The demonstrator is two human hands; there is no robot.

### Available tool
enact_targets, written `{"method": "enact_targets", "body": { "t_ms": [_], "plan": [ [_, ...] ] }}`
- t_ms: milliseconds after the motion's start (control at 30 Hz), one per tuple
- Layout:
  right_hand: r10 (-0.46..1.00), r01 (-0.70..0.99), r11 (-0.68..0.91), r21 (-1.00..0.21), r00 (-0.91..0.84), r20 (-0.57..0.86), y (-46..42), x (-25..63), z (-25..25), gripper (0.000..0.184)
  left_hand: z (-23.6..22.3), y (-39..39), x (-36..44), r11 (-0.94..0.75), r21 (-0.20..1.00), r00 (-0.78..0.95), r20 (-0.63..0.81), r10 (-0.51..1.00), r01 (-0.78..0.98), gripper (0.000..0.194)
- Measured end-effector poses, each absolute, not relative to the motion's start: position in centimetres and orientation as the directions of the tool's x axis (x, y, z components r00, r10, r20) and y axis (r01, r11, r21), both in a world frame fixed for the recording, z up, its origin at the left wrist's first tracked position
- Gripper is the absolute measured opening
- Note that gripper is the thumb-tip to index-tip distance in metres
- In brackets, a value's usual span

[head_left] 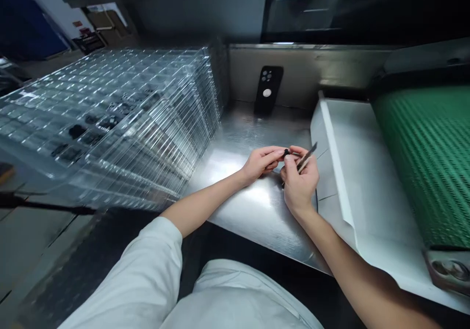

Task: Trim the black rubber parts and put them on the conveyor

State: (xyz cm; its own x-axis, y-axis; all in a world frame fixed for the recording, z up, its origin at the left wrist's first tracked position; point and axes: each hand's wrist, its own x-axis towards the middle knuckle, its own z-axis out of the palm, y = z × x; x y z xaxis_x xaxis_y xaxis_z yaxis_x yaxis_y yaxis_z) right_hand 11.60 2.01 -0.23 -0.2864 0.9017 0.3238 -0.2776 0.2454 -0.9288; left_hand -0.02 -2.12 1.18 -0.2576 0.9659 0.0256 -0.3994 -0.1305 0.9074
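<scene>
Above a shiny metal work surface (238, 201), my two hands meet over a small black part (286, 152). My left hand (261, 164) is closed, with the part pinched at its fingertips. The thumb and fingers of my right hand (301, 182) also come up to the part. A slim metal tool (308, 156) with a pointed end is gripped in my right hand and sticks up past the fingers. Whether it is a pair of tweezers or a blade, I cannot tell. The exact shape of the black part is hidden by the fingertips.
Stacked clear plastic trays (165, 118) with pockets rise on the left; several black parts (99, 123) sit in the top one. A black phone (269, 91) leans against the back wall. To the right are a white-lined chute (367, 162) and a green conveyor belt (429, 152).
</scene>
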Motion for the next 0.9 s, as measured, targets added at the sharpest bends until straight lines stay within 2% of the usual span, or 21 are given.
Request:
{"method": "enact_targets", "body": {
  "t_ms": [100,167,267,433,500,633,767,900],
  "plan": [
    [0.906,-0.270,0.288,-0.919,-0.234,0.353,2.0,11.4,-0.3,0.031,1.8,-2.4,0.0,-0.073,0.915,-0.199,-0.008,0.980,-0.398,0.034],
    [0.877,-0.300,0.369,-0.880,-0.199,0.436,2.2,11.0,-0.7,0.027,2.4,-2.6,-0.1,-0.020,0.927,-0.177,-0.050,0.983,-0.374,0.025],
    [0.796,-0.364,0.478,-0.800,-0.206,0.569,2.9,10.4,-1.6,0.025,3.2,-2.7,-0.3,0.016,0.948,-0.190,-0.080,0.979,-0.317,0.027],
    [0.684,-0.442,0.565,-0.696,-0.221,0.696,4.1,10.4,-2.7,0.018,4.1,-3.0,0.3,-0.002,0.994,-0.223,-0.023,0.974,-0.113,0.033],
    [0.675,-0.457,0.563,-0.688,-0.226,0.702,4.2,10.4,-2.8,0.018,4.2,-3.1,0.4,0.005,0.998,-0.242,-0.019,0.970,-0.060,0.032],
    [0.695,-0.472,0.513,-0.717,-0.262,0.669,4.0,10.4,-2.8,0.015,3.5,-2.7,-0.1,-0.012,0.997,-0.187,-0.003,0.982,-0.079,0.035],
    [0.704,-0.423,0.507,-0.751,-0.300,0.644,3.6,10.6,-2.5,0.015,2.4,-2.3,-0.4,-0.076,0.997,-0.172,0.072,0.983,-0.016,0.045],
    [0.742,-0.336,0.494,-0.802,-0.318,0.591,3.5,10.6,-2.2,0.015,1.6,-2.2,-0.2,-0.070,0.997,-0.199,0.077,0.977,0.041,0.043]
  ]
}}
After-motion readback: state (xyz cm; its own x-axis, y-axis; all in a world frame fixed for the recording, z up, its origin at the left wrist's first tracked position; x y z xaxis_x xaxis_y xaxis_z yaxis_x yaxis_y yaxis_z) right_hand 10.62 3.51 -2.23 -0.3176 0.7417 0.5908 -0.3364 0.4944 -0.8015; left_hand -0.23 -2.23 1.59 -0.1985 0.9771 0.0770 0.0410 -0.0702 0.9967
